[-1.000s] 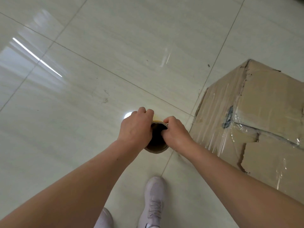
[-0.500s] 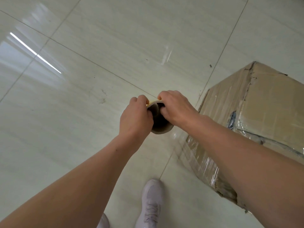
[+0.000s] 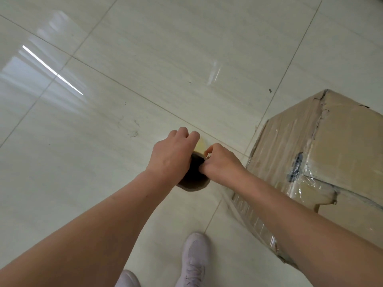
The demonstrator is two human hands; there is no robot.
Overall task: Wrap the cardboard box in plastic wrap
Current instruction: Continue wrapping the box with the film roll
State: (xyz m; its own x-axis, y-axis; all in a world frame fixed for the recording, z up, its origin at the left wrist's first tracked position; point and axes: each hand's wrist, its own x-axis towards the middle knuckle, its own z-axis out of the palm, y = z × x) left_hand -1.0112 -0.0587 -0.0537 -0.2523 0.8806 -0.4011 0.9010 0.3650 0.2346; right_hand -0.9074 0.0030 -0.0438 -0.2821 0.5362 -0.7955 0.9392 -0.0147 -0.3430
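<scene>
With our left hand (image 3: 171,157) and right hand (image 3: 220,165) both clasped around the brown cardboard-cored roll of clear plastic wrap (image 3: 194,175), beside the battered, partly wrapped brown cardboard box (image 3: 323,162) on the floor, we judge the film thin, clingy, best gripped at the core.

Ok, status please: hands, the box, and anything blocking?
Left hand and right hand both grip the wrap roll. Cardboard box on the right, partly wrapped in film. Tiled floor ahead shows nothing blocking.
</scene>
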